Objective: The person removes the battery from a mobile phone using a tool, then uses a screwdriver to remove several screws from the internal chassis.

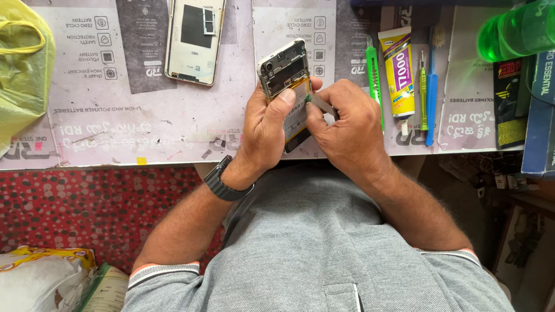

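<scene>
Grey shirt (312, 248) nearest cam. L hand (267, 130), wristwatch (224, 180) on wrist, wraps around opened phone (284, 72), held tilted over table edge (115, 156). R hand (350, 124) pinches thin tool (321, 104), tip at phone's innards. Beyond: glue tube (398, 72), green & blue screwdrivers (428, 86) on R; detached back cover (193, 40) far L.

Workbench (173, 144) covered w/ printed paper sheets. Landmark: yellow glue tube (398, 72). Just left of it, green tool (373, 78); just right, green screwdriver (423, 92) and blue toothbrush (432, 92). Far left: phone back cover (194, 40). Beyond that, at bench edge: yellow plastic bag (20, 75).
</scene>
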